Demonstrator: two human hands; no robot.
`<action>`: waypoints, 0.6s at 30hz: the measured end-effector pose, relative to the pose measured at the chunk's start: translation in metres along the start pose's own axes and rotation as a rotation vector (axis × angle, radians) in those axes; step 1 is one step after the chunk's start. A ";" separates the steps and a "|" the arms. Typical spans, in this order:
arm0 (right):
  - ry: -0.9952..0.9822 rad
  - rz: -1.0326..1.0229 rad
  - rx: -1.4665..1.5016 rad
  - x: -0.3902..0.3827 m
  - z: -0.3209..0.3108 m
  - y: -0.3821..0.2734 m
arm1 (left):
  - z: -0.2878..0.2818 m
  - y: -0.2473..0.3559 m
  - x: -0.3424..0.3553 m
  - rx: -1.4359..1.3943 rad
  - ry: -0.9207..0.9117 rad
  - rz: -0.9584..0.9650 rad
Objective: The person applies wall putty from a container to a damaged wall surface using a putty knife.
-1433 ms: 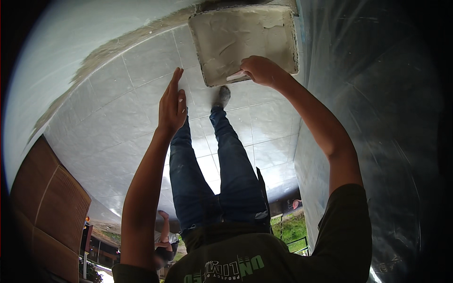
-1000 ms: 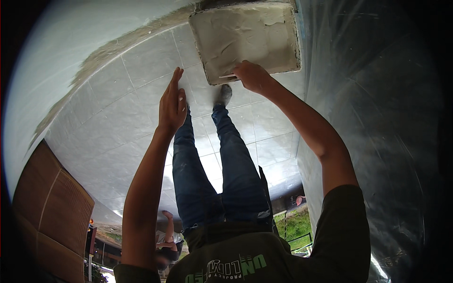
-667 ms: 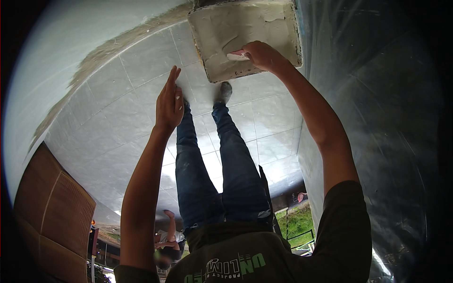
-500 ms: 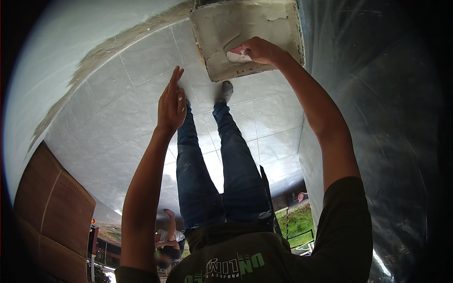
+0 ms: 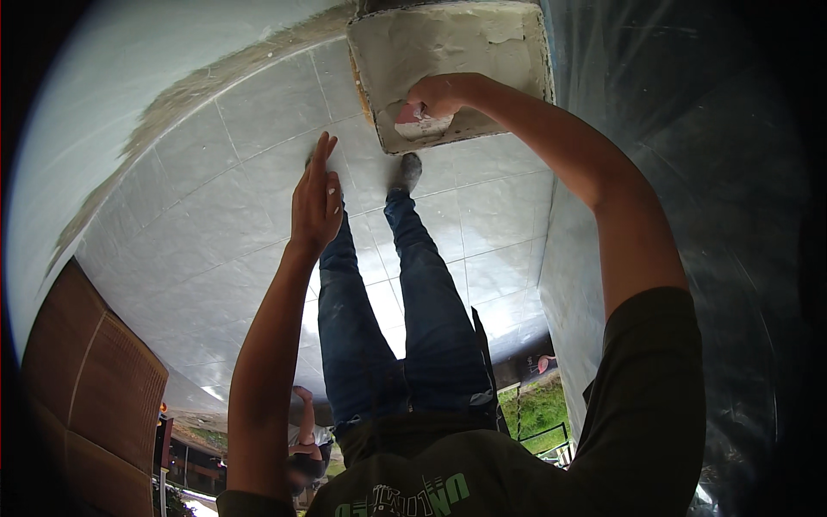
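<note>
A rectangular tray of greyish-white wet plaster sits at the top of the view, its rim crusted. My right hand reaches over it from the right, closed round a small pink-red scraper. Pale plaster coats much of the scraper, which rests against the plaster near the tray's near left corner. My fingers hide its upper part. My left hand is held in the air left of my legs, its fingers straight and close together. It holds nothing, and small white specks mark it.
Grey sheeting with a grid of lines covers the floor under my feet. A pale wall curves along the left, and shiny plastic sheeting hangs on the right. Brown panels stand lower left; another person is in the background.
My right hand has drawn the scraper left and toward the tray's near edge, with the elbow swinging outward. My left hand has shifted only slightly.
</note>
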State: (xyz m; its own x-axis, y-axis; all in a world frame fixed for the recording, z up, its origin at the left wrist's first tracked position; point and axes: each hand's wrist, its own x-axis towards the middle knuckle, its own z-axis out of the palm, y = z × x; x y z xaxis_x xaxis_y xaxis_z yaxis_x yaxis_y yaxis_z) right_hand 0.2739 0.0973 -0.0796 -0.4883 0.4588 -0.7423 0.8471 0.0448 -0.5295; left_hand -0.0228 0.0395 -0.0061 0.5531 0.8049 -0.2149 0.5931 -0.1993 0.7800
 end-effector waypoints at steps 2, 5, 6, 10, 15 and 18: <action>-0.079 -0.022 -0.024 0.003 -0.005 0.001 | 0.001 0.000 0.000 0.029 0.022 0.023; -0.091 -0.069 0.064 0.003 -0.013 -0.009 | -0.004 0.001 -0.004 -0.002 0.023 -0.033; -0.086 -0.076 0.059 0.002 -0.012 -0.010 | -0.008 0.002 -0.003 -0.018 0.054 -0.047; -0.079 -0.100 0.754 -0.009 0.011 0.002 | -0.023 0.003 0.006 -0.085 0.216 -0.039; 0.069 -0.303 1.518 -0.077 0.015 -0.021 | -0.077 0.030 0.016 -0.096 0.335 0.044; 0.243 -0.432 1.670 -0.121 0.017 -0.041 | -0.114 0.071 0.033 -0.069 0.352 0.184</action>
State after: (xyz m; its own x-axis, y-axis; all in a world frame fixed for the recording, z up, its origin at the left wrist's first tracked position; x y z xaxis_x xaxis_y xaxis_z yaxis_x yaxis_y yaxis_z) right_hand 0.2947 0.0248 0.0254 -0.4293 0.7804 -0.4547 -0.5104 -0.6249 -0.5907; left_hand -0.0293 0.1160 0.1091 0.4053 0.9040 0.1365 0.4558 -0.3292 0.8270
